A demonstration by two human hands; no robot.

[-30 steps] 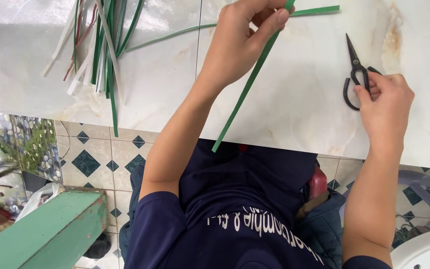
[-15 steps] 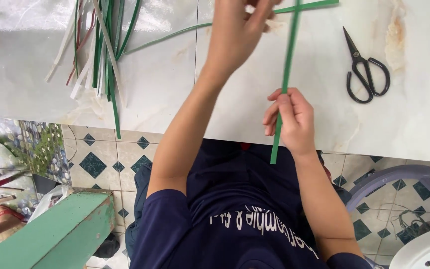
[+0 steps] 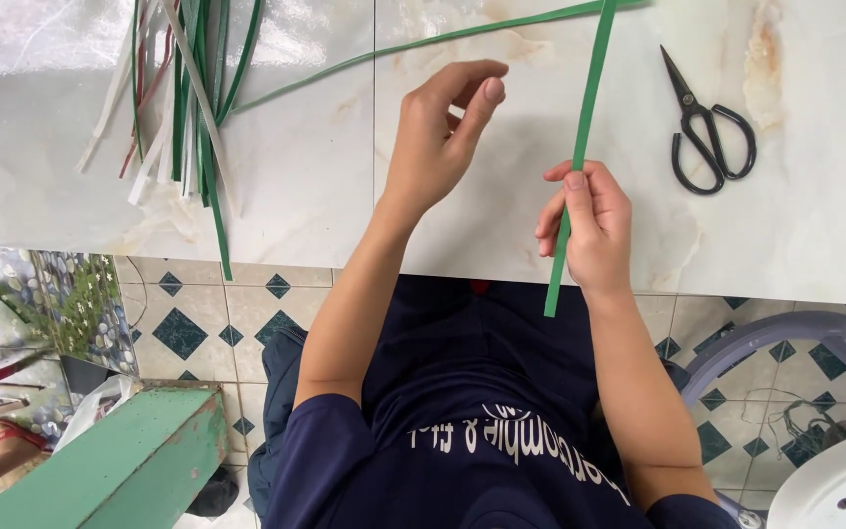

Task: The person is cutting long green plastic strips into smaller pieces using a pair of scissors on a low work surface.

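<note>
**Green strip pinched in your right hand over the tabletop edge**

Green strip [image 3: 580,137] runs nearly upright through the view, from the top edge down past the near edge of the tabletop [image 3: 815,245], with its lower end hanging free over the tiled floor [image 3: 247,304]. Your right hand [image 3: 585,225] is closed around the strip's lower part: the thumb presses on the front of it and the fingers curl behind, so the strip passes through your grip and comes out below.

Your left hand [image 3: 443,127] hovers over the marble tabletop just left of the strip, apart from it. It holds nothing; the thumb and forefinger are bent toward each other with a small gap between them, and the other fingers are loosely curled.

A second long green strip [image 3: 394,51] lies flat on the tabletop, slanting from the bundle at the upper left toward the top of the held strip. That bundle of green and white strips [image 3: 183,108] lies well left of your hands, with some ends reaching over the near edge. Black scissors [image 3: 707,127] lie shut on the tabletop to the right of the held strip, near but not touching it.
</note>
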